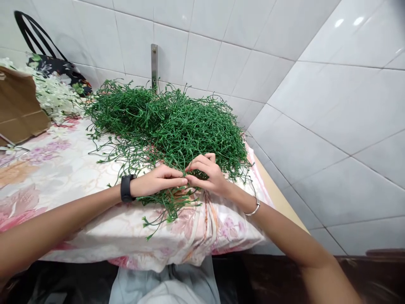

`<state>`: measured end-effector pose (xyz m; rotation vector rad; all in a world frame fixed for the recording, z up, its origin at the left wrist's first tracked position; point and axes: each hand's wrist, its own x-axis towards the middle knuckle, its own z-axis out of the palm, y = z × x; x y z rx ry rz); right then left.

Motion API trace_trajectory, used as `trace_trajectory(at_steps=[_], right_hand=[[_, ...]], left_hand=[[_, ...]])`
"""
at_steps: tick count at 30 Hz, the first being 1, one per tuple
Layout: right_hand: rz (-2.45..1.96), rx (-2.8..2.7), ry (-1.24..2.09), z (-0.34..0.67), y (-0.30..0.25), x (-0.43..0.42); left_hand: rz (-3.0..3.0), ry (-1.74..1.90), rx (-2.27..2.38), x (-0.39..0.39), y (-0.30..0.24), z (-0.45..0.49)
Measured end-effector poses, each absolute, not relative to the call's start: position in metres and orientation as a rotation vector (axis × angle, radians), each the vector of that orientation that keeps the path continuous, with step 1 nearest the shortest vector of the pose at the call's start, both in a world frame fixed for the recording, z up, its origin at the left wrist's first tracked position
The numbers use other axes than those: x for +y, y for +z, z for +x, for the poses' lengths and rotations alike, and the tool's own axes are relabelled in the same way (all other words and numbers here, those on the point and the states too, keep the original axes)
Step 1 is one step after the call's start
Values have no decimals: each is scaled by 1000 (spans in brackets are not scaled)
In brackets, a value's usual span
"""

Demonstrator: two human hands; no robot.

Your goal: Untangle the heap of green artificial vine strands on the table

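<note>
Near the middle of the frame, slightly below centre, left hand (161,179) and right hand (207,175) meeting fingertip to fingertip at the near edge of a big heap of green plastic stems (167,122). Left fingers pressed together in a pinch on a thin green sprig (171,202), thumb and forefinger closed on it; right fingers curled and pinching the same strand from the other side, knuckles raised over the heap. Sprig trailing down from the hands over the table edge, loose ends hanging toward lower centre. Black wristband (126,188) on the left wrist, thin silver bangle (253,207) on the right. Heap spread across the centre and upper middle, lying on a flowered tablecloth (63,169) covering the table, cloth draped over the front edge. In the upper left, a brown cardboard box (19,109), white artificial flowers (53,95) just beside it, and a dark floral bag (57,69) with black handles against the wall. White tiled wall (316,126) filling the top and right, with a metal bracket (154,63) fixed upright above the heap.
</note>
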<state>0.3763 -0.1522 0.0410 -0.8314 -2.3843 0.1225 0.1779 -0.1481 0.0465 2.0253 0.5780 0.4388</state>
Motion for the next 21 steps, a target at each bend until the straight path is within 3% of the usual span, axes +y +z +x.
trace_trajectory(at_steps=[4, 10, 21], right_hand=[[-755, -2427, 237, 375, 42, -152], [-919, -2429, 151, 373, 42, -157], [-1075, -2253, -476, 360, 32, -169]], left_hand=[[2071, 492, 601, -149, 41, 178], [2104, 496, 692, -147, 33, 181], [2191, 539, 773, -150, 26, 183]])
